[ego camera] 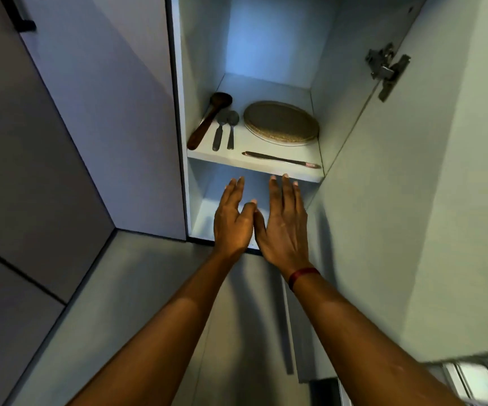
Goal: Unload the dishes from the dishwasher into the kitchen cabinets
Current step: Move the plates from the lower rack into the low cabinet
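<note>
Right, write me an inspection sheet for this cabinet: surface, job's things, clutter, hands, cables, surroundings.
Surface: white shelf, upper level of the open cabinet.
Job's things: stacked plates at right; wooden spoon and two metal spoons at left; knife along the front edge.
Clutter: nothing seen.
Hands: left hand and right hand open, empty, side by side below the shelf; red band on the right wrist.
Cables: nothing seen.
Surroundings: metal hinge on the open door at right; closed door with dark handle at left.

Both hands raised, fingers straight
</note>
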